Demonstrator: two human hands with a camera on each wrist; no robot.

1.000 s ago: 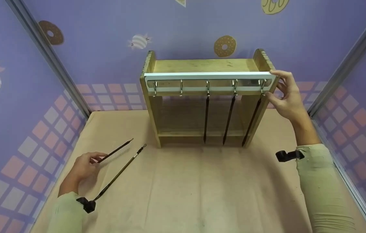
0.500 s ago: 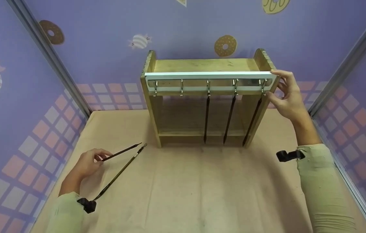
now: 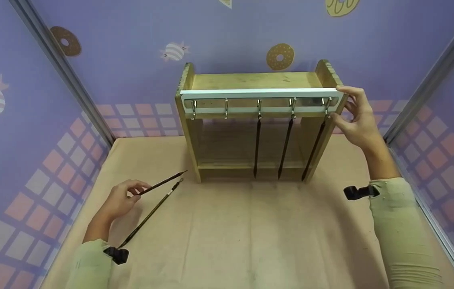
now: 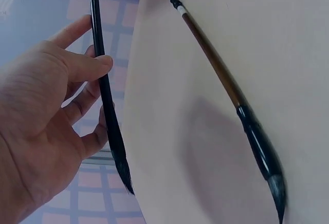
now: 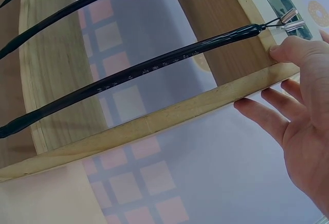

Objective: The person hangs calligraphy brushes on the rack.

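My left hand (image 3: 122, 198) pinches a dark calligraphy brush (image 4: 104, 88) between thumb and fingers, raised over the table, its bristles hanging down in the left wrist view. Below it lies a second calligraphy brush (image 3: 148, 216) with a brown handle, a white band and a hanging loop. At the right end of a wooden rack (image 3: 251, 81), my right hand (image 3: 357, 120) holds the corner, thumb in front and fingers around the side. A white hook rail (image 3: 243, 94) runs along the rack's front. Three dark brushes hang from its right-hand hooks, including the rightmost brush (image 5: 154, 62) beside my thumb.
Two hooks on the rail's left, including the leftmost hook (image 3: 193, 110), carry nothing. The rack stands at the back of the cloth-covered table (image 3: 219, 241). Purple patterned walls (image 3: 227, 36) close in the back and both sides.
My left hand has moved right and toward the rack, lifting the brush, whose upper end has swung closer to the rack's left leg. The right hand keeps its hold on the corner.
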